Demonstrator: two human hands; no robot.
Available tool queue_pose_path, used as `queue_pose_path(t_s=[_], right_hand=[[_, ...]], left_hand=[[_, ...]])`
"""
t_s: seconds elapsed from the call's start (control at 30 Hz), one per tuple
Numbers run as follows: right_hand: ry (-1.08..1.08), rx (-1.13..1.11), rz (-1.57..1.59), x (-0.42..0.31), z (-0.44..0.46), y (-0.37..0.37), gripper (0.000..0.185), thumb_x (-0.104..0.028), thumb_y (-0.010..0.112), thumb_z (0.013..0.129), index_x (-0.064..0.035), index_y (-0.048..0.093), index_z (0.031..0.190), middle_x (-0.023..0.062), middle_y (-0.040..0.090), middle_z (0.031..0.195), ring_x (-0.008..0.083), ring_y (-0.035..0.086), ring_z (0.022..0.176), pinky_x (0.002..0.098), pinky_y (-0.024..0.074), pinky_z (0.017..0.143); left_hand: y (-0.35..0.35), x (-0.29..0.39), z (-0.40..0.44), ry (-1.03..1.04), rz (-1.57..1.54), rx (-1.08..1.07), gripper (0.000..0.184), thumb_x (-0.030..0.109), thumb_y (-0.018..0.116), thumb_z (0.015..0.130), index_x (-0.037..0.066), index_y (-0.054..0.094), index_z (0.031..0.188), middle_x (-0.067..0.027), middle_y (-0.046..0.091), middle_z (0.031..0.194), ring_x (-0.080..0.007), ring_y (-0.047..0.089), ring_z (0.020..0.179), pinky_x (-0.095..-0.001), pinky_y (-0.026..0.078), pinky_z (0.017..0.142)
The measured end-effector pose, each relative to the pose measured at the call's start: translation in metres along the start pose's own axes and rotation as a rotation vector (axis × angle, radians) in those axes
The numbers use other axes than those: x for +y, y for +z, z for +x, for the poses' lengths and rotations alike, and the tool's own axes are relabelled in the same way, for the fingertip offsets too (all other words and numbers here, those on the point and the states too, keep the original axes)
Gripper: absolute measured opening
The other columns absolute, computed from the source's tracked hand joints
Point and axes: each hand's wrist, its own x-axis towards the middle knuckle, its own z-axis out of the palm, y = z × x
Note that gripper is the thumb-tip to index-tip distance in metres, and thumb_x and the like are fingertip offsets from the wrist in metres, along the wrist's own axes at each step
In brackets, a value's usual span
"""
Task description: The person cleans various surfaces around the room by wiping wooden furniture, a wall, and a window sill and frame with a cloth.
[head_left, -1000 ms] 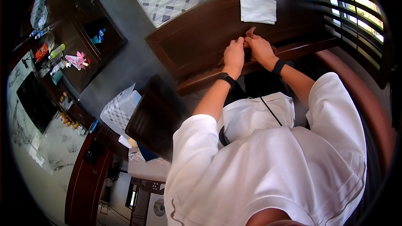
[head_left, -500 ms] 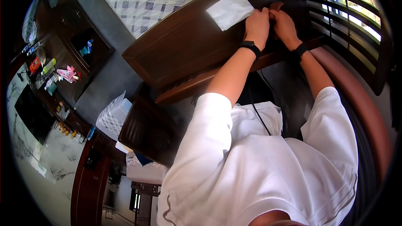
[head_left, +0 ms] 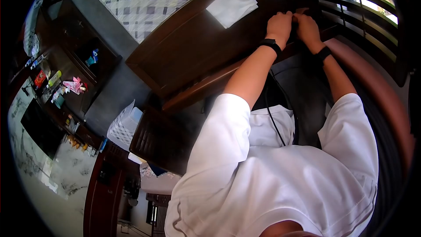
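- Left hand (head_left: 279, 27), right hand (head_left: 308, 30): fingers curled in; grip on brown cloth (head_left: 302, 10) hidden, can't tell.
- Left hand bump could push white cloth (head_left: 232, 5) off far edge of bench (head_left: 175, 66).

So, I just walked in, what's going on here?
Someone in a white shirt has both hands at the far part of a dark wooden table. The left hand and right hand are close together beside something small and brown, maybe a cloth; exactly how the fingers grip it is hidden. A folded white cloth or paper lies flat on the wood, left of the hands, with neither hand touching it.
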Motion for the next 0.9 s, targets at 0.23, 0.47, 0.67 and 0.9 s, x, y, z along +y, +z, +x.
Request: queue_pose_path(t_s=[0.23, 0.47, 0.67, 0.9], right_hand=[[-0.187, -0.064, -0.022, -0.051, -0.009, 0.026, 0.017, 0.001, 0.065, 0.08, -0.0078, 0.07, 0.093, 0.0159, 0.071, 0.09, 0.038, 0.067, 0.086, 0.0458, 0.0539, 0.075], [-0.323, -0.122, 0.049, -0.14, -0.031, 0.068, 0.008, -0.002, 0.062, 0.082, -0.0039, 0.066, 0.089, 0.018, 0.068, 0.089, 0.0398, 0.065, 0.085, 0.0495, 0.0514, 0.073], [-0.414, -0.136, 0.05, -0.217, -0.051, 0.102, 0.008, -0.001, 0.061, 0.083, -0.0037, 0.066, 0.089, 0.0188, 0.067, 0.09, 0.0392, 0.065, 0.086, 0.0489, 0.0524, 0.074], [-0.562, -0.192, -0.152, -0.301, -0.059, 0.15, 0.009, -0.006, 0.06, 0.086, -0.0036, 0.067, 0.091, 0.0192, 0.068, 0.093, 0.0392, 0.066, 0.089, 0.0483, 0.0539, 0.077]], left_hand=[[-0.033, -0.034, -0.057, -0.104, 0.012, 0.008, 0.016, 0.006, 0.048, 0.093, 0.004, 0.06, 0.103, -0.0212, 0.068, 0.095, -0.0407, 0.066, 0.09, -0.0472, 0.055, 0.077], [-0.065, -0.094, -0.134, -0.312, -0.095, 0.046, 0.021, 0.013, 0.044, 0.095, 0.007, 0.062, 0.104, -0.0184, 0.069, 0.092, -0.0381, 0.066, 0.088, -0.0462, 0.052, 0.077], [-0.109, -0.127, -0.194, -0.577, -0.274, 0.077, 0.017, 0.01, 0.046, 0.096, 0.006, 0.062, 0.101, -0.0216, 0.069, 0.095, -0.0398, 0.067, 0.093, -0.0476, 0.055, 0.08], [-0.131, -0.181, -0.261, -0.593, -0.082, 0.253, 0.019, 0.01, 0.047, 0.096, 0.006, 0.065, 0.099, -0.0175, 0.071, 0.095, -0.0387, 0.069, 0.09, -0.0457, 0.056, 0.078]])
